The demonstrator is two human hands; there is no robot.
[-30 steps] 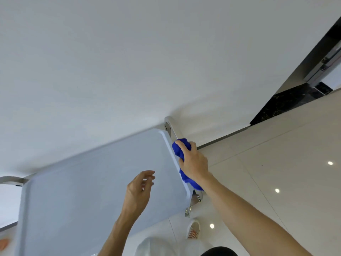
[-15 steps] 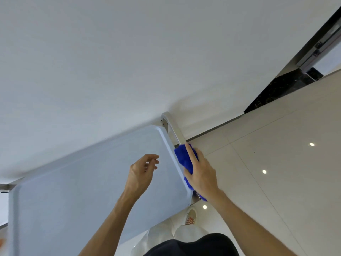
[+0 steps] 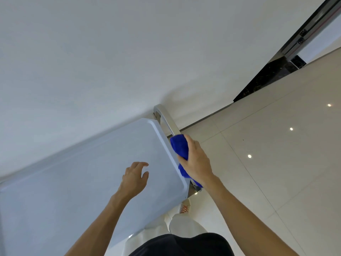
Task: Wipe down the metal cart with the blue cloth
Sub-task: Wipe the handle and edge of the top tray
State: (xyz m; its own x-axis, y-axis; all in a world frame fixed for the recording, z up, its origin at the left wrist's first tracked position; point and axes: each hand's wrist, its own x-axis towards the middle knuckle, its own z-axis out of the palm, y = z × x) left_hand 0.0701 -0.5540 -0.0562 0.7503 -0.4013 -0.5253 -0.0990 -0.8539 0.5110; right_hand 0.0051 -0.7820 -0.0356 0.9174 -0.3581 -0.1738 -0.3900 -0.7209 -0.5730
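The metal cart [image 3: 77, 178] fills the lower left, its flat pale top shelf seen from above. A curved chrome handle bar [image 3: 167, 120] runs along the shelf's right end. My right hand [image 3: 196, 160] is wrapped around that bar with the blue cloth [image 3: 180, 147] bunched between palm and metal. The cloth covers the bar's middle and lower part, and a strip of it shows below my wrist. My left hand [image 3: 134, 179] hovers over the shelf near its right end, fingers spread and holding nothing.
A white wall [image 3: 129, 52] stands right behind the cart. Glossy beige floor tiles [image 3: 276, 163] spread to the right. A dark marble threshold and a metal door frame [image 3: 302, 37] sit at the upper right. My legs and one shoe [image 3: 184, 208] are below the cart's near corner.
My right hand has slid the cloth down the handle bar and back a little up it. My left hand has stayed above the shelf, its fingers spreading wider.
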